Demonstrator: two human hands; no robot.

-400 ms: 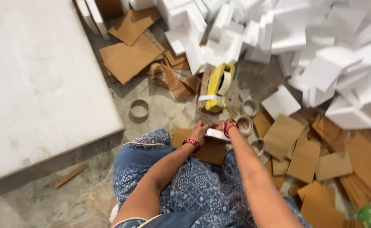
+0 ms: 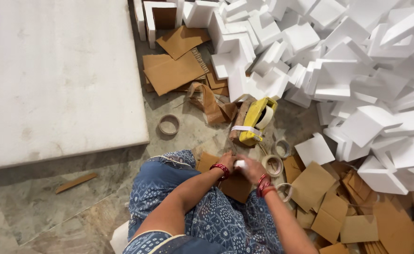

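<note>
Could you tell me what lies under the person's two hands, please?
Under the left hand and right hand lies a brown cardboard piece, resting on the blue patterned lap. A small white piece shows between them; the hands cover the rest.

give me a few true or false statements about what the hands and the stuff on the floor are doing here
1. Both hands meet over a small white piece and a brown cardboard piece. True; left hand, right hand.
2. The yellow tape dispenser is in the right hand. False: it lies on the floor beyond the hands.
3. White foam blocks are heaped to the person's right. True.
4. The big white slab lies on top of the foam heap. False: it lies on the left, apart from the heap.
5. A tape ring lies on the floor near the slab. True.
</note>
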